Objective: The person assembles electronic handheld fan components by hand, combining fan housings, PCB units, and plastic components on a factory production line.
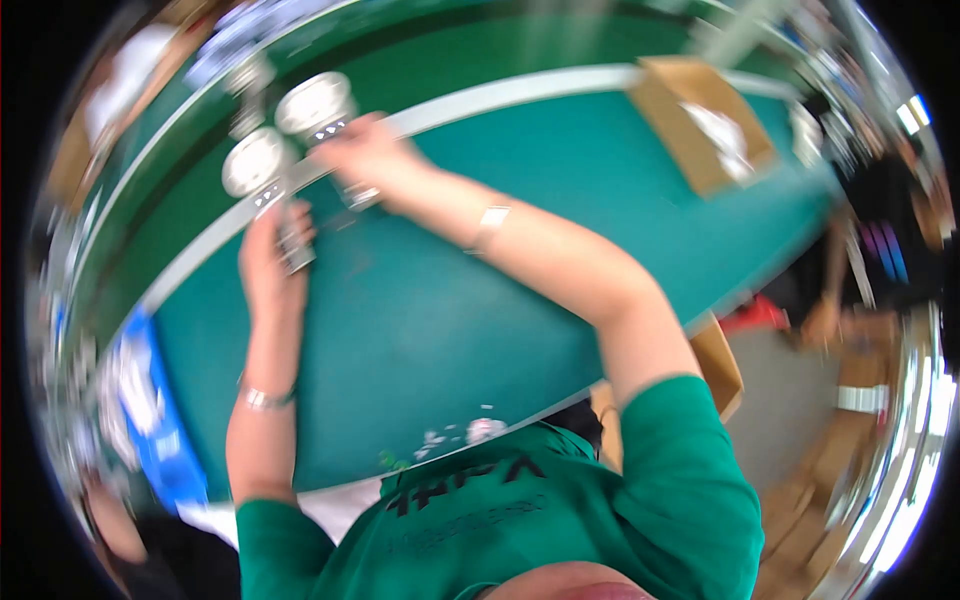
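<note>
My left hand (pixel 272 255) is closed round the grey handle of a device with a round white head (pixel 257 163). To its right, my right hand (pixel 372 158) grips a second device of the same shape, its round white head (pixel 315 102) pointing away from me. Both have small light triangle marks on a grey band below the head. They are held side by side, apart, over the far left edge of the green table (pixel 430 310). Motion blur hides their finer details, so I cannot tell their exact kind.
An open cardboard box (pixel 690 120) with white contents stands at the far right. A blue bin (pixel 165 420) with white items is at the left. Small scraps (pixel 485 430) lie by the near edge. Beyond the far edge runs a green surface with a blurred, pale object (pixel 250 95). People are on both sides.
</note>
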Available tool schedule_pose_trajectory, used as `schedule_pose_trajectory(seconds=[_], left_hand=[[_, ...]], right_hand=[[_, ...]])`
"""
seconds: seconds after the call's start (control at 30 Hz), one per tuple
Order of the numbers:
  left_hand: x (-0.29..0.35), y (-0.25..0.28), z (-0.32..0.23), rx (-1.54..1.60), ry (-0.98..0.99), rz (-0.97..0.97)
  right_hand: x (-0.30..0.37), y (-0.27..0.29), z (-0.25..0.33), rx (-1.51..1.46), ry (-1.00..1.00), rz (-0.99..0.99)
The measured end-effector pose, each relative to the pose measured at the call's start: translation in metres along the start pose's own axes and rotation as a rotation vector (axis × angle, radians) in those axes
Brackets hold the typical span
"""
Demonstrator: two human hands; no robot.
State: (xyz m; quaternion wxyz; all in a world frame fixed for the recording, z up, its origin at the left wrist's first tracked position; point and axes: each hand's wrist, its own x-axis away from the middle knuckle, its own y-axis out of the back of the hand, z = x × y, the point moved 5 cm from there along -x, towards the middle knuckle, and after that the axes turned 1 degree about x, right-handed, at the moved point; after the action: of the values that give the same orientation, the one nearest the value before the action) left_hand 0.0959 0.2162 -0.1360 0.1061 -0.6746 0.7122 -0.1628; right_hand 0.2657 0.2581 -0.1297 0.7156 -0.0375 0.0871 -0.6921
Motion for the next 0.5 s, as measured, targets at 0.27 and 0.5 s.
schedule_pose_trajectory(seconds=[0.27, 0.5], left_hand=[[0.008, 0.004, 0.000, 0.029, -0.025, 0.009], [0.006, 0.005, -0.002, 0.047, -0.032, 0.032]], right_hand=[[0.024, -0.008, -0.008, 0.069, -0.143, 0.011], [0.024, -0.011, -0.004, 0.135, -0.116, 0.049]])
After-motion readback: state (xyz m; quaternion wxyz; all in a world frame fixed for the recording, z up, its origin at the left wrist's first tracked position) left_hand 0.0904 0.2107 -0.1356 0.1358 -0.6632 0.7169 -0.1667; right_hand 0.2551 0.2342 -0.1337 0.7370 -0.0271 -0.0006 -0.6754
